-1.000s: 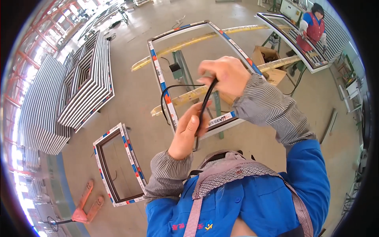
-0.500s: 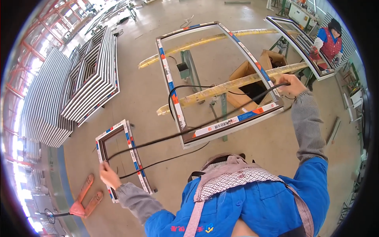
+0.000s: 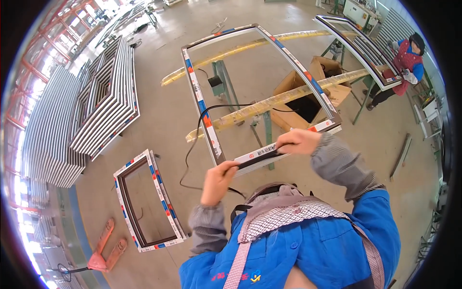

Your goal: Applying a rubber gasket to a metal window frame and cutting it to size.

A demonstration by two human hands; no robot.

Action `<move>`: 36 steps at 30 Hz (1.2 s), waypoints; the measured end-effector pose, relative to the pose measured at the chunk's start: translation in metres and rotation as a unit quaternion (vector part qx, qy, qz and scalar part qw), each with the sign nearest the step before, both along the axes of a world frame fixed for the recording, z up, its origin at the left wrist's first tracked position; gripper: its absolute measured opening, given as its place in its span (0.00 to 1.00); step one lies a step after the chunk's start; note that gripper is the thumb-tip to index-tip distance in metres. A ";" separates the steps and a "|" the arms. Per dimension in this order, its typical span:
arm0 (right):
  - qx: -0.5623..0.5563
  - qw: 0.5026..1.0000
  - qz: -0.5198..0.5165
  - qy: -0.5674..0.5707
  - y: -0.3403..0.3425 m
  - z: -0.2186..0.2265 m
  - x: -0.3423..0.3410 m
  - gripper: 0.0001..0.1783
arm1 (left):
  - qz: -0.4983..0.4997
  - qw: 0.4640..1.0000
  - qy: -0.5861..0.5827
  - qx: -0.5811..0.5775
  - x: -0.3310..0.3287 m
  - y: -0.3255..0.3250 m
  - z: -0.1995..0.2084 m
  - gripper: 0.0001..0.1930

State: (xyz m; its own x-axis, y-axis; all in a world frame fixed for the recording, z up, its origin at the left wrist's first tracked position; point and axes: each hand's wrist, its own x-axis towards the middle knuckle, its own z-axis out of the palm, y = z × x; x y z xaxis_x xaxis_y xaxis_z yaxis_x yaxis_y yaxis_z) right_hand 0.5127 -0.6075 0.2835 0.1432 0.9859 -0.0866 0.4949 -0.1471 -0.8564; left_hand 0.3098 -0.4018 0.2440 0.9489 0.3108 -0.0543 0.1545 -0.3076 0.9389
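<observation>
A black rubber sealing strip is stretched short between my two hands, over the near edge of a large window frame. My left hand grips one end of this stretch by the frame's near left corner. To its right, my right hand pinches the other end above the near rail. A thinner length of black strip loops over the frame's left side and hangs down toward my waist. Whether the strip touches the rail, I cannot tell.
Yellow-wrapped bars on green stands bear the frame. A cardboard box stands beneath its right side. A smaller frame and an orange pallet jack are at left, beyond them stacked frames. A co-worker stands at far right.
My hands have come from wide apart to close together at the near rail, so the taut strip between them is much shorter. The co-worker has shifted beside the far frame.
</observation>
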 end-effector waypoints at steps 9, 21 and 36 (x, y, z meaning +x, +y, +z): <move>0.051 0.982 -0.030 -0.182 -0.023 -0.011 -0.007 0.09 | -0.145 0.980 0.064 -0.121 0.002 -0.006 -0.027 0.12; 0.211 0.833 -0.503 0.092 -0.026 -0.029 -0.038 0.19 | -0.018 0.978 -0.032 -0.207 0.054 -0.076 -0.029 0.10; 0.323 0.624 -0.615 0.358 -0.070 -0.080 -0.006 0.13 | -0.116 0.992 0.043 -0.013 0.052 -0.079 -0.045 0.12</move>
State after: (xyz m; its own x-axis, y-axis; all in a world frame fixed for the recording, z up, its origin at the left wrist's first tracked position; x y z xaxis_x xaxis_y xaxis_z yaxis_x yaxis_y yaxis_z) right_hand 0.5068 -0.6776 0.2032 0.9787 0.0316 -0.2030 -0.1952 0.4513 -0.8708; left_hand 0.3620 -0.4811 0.1994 0.9862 0.0812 -0.1440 0.1627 -0.3193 0.9336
